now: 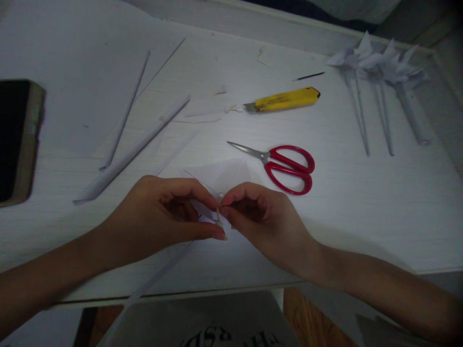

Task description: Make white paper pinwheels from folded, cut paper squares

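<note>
My left hand (164,212) and my right hand (258,217) meet at the middle of the white table (361,207), fingers curled and pinched together. Between the fingertips sits a small folded white paper piece (220,180) with a thin pale stick (218,214) standing through it. The left thumb lies under the paper; the right thumb and forefinger pinch the stick. A long rolled paper tube (159,274) runs from under the hands toward the table's front edge.
Red-handled scissors (285,166) lie just right of the hands; a yellow utility knife (284,100) lies beyond them. Rolled paper tubes (133,149) lie at the left. Paper pinwheels on sticks (379,62) rest at the far right. A dark phone-like slab (16,140) sits at the left edge.
</note>
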A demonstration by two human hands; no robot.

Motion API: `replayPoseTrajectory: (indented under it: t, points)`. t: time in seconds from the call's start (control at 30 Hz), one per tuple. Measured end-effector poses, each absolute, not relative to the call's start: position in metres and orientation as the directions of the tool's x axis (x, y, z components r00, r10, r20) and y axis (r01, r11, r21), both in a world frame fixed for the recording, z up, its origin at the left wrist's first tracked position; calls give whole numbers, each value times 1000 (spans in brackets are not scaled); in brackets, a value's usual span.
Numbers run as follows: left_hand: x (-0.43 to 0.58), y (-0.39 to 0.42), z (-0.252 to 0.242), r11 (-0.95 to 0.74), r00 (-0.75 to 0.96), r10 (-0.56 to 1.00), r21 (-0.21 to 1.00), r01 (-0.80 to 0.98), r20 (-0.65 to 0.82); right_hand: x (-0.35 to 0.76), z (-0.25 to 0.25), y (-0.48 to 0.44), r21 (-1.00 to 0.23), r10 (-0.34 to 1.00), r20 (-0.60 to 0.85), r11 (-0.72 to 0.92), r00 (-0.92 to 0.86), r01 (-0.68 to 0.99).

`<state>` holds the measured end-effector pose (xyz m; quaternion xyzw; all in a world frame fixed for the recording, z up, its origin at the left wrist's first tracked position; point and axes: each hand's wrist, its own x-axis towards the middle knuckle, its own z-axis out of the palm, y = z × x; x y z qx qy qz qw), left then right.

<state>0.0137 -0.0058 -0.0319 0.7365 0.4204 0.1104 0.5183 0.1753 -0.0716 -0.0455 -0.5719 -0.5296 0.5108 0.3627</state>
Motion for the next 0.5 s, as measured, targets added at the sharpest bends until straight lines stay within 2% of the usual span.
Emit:
replayPoseTrajectory:
  t: [0.5]
  points:
    - [14, -4, -33, -126, 635, 720, 846, 518, -281, 176, -45, -71, -935, 980, -176, -137, -93, 326]
